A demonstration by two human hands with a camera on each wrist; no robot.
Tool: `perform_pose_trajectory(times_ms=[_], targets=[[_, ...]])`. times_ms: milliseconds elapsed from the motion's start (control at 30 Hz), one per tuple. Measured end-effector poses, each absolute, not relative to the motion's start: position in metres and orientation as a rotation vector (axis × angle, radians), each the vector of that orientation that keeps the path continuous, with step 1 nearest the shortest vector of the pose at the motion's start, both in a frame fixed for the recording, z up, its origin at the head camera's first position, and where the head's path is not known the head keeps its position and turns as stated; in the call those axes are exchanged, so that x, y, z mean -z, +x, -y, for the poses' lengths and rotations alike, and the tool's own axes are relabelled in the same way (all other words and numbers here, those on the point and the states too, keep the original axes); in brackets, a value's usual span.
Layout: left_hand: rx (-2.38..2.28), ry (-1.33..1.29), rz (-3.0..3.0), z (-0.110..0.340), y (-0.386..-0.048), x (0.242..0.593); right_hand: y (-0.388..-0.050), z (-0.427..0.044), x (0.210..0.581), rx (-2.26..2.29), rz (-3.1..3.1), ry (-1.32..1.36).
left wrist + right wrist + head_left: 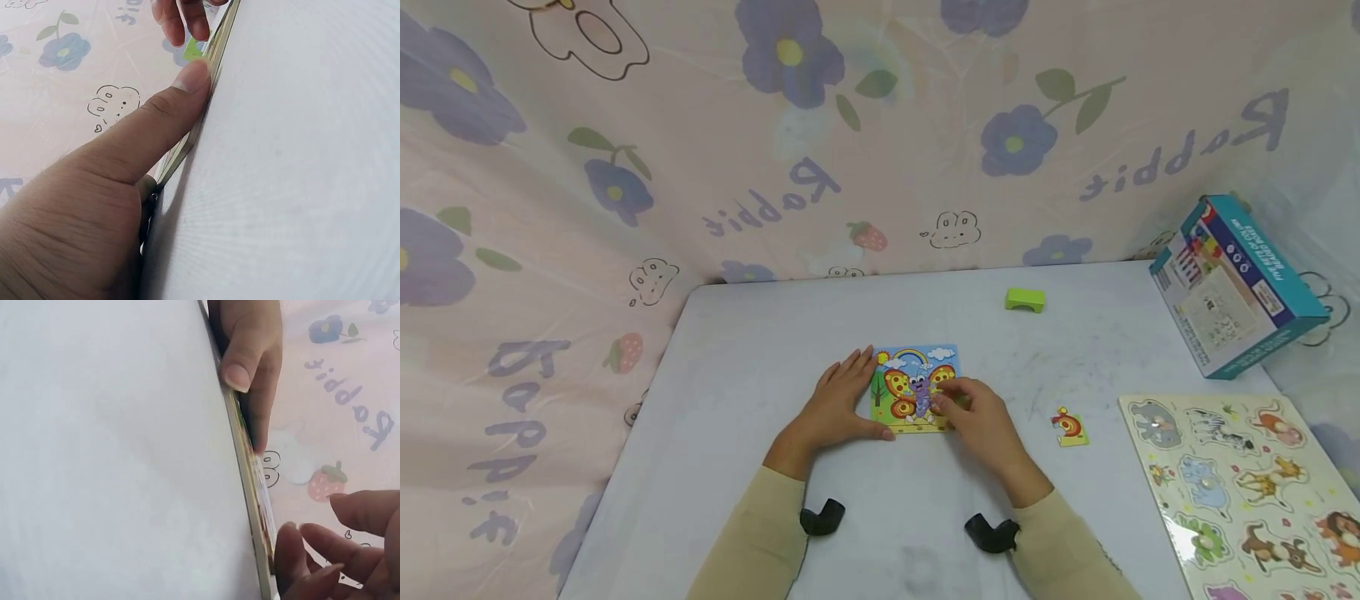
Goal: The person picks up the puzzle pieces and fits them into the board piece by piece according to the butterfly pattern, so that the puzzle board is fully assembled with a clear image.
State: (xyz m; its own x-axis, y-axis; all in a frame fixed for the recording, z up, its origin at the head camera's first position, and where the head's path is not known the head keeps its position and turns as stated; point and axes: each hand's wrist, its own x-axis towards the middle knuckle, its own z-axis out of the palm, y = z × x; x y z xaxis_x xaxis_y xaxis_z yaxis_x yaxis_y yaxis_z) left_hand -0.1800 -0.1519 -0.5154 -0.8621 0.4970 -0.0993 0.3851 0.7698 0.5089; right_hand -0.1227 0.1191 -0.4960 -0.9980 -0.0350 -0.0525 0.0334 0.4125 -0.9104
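Note:
A small puzzle board (pixel 915 417) with a butterfly, a rainbow and a tree lies on the table. My left hand (pixel 842 402) rests along its left side, fingers stretched forward. The left thumb (pixel 181 94) lies against the near edge of the board. Over the right part of the board is my right hand (pixel 988 421), its bent thumb and forefinger at the butterfly's right wing. In the right wrist view its fingers (pixel 344 544) are loosely bent beside the board, with no piece visible between them. To the right lies a loose puzzle piece (pixel 1072 427) with a red and yellow pattern.
A green arch-shaped block (pixel 1025 300) sits near the back edge. At the right stand a teal and white box (pixel 1236 292) and, nearer, a large animal puzzle board (pixel 1165 475). Patterned cloth (pixel 880 167) hangs behind the white table (pixel 737 375).

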Motion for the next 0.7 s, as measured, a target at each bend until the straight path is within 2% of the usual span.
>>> perform_pose_trajectory(times_ms=[267,700], targets=[[-0.726,0.708,-2.744,0.1510,-0.1790,0.5142,-0.1216,-0.1235,0.4964,1.725,-2.533,-0.037],[-0.707,0.694,-2.729,0.1524,-0.1797,0.5138,-0.1167,-0.1160,0.4960,1.826,-2.253,-0.276]])
